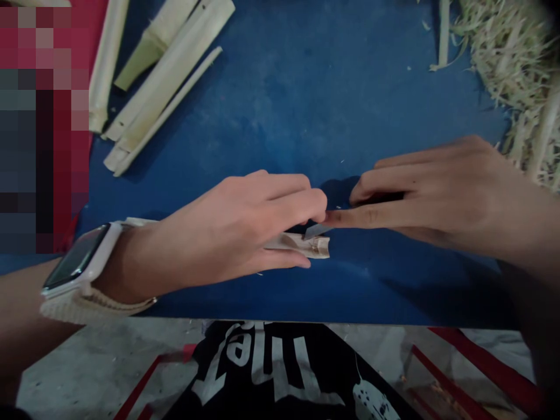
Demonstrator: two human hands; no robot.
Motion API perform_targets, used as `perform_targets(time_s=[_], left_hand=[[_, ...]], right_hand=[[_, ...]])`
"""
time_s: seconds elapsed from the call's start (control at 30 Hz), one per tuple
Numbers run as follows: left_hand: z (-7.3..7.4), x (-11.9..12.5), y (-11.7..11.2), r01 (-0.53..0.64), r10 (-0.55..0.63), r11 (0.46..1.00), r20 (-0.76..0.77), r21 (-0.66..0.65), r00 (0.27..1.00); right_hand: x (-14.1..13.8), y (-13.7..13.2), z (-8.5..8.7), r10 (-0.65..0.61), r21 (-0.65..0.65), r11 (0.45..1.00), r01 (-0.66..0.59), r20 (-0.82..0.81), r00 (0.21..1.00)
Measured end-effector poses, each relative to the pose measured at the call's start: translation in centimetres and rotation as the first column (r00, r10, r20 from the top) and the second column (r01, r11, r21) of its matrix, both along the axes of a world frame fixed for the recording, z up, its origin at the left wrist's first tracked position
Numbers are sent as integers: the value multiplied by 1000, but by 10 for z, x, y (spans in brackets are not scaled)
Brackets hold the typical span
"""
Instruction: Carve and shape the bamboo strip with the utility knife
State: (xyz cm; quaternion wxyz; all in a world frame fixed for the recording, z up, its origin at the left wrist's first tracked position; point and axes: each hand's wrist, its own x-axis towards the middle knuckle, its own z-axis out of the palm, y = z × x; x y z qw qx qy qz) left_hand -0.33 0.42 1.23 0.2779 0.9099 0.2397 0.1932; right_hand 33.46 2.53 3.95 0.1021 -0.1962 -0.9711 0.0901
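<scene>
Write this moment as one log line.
left hand: holds pale stalk piece | right hand: holds blade at its end | blue table: split stalks, shavings

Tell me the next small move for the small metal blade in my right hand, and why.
Probably draw the small metal blade outward, off the free end of the short pale fibrous strip: the right hand has its tip set there, and the left hand grips the strip's other end.
</scene>
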Motion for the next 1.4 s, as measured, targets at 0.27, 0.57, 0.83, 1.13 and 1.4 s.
perform_targets(time_s=[0.27,0.57,0.83,1.13,1.4], left_hand=[[1,-4,-6,-6,5,995,8,102,1000],[-1,2,-2,34,-38,995,50,93,998],[6,1,-5,-16,19,995,-26,100,999],[8,1,-3,22,-21,1000,-44,21,999],[6,3,-2,48,-47,999,-53,7,997]], right_hand=[[13,6,-10,69,12,998,-69,23,997],[-2,5,-8,38,13,999,-37,-82,996],[-8,11,-3,-33,-178,983,41,47,998],[1,15,-6,11,-231,973,3,60,998],[-3,15,-5,44,-187,981,-46,-13,999]])
